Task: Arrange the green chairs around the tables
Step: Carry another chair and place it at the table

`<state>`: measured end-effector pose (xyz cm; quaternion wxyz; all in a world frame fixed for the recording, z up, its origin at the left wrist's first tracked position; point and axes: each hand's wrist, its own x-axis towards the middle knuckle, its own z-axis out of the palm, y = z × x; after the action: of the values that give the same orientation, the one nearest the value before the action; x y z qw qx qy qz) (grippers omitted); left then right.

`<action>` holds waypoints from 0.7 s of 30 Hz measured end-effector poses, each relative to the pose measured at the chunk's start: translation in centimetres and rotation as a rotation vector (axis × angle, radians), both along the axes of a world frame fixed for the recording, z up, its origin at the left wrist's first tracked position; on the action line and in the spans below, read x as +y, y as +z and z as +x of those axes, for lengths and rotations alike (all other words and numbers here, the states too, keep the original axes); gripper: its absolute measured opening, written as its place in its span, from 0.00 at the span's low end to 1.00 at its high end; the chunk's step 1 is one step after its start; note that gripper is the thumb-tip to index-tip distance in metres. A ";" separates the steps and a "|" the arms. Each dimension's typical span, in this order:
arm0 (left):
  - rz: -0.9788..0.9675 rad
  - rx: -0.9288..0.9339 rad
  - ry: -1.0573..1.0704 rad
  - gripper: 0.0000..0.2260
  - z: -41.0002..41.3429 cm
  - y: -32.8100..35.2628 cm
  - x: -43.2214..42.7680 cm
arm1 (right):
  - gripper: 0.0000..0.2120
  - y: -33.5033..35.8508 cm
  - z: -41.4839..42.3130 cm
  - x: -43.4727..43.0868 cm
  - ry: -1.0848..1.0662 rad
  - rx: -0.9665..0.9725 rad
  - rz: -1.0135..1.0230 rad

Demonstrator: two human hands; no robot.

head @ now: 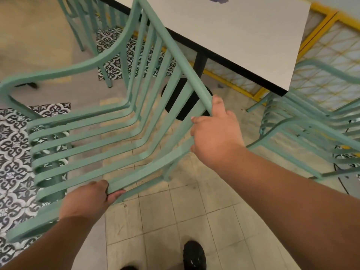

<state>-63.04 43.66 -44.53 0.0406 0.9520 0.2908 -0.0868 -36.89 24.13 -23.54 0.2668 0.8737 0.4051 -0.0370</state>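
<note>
Your right hand gripped the green chair by its top back rail, and your left hand held its near side rail. You had the chair tilted over the tiled floor, just beside the table's near edge.

Armchair: tilted before me, its back toward the desk.
Hands: my left hand grips its near side, my right hand its back rail.
Stacked chairs: right, beside the desk corner.
Second chair: far left, behind.
</note>
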 end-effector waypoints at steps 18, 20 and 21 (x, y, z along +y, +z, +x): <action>0.015 0.091 -0.138 0.35 -4.2 -0.3 8.4 | 0.10 0.6 -7.9 2.4 -0.006 0.067 0.009; 0.003 0.083 -0.149 0.37 -4.3 -0.2 9.2 | 0.10 0.5 -8.4 2.5 -0.010 0.065 0.035; 0.002 0.078 -0.155 0.37 -4.4 0.0 9.4 | 0.10 0.4 -8.7 2.6 -0.014 0.066 0.042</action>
<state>-67.42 53.06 -44.57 0.0213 0.9675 0.2178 -0.1265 -45.55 26.71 -23.12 0.2344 0.8802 0.4085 -0.0591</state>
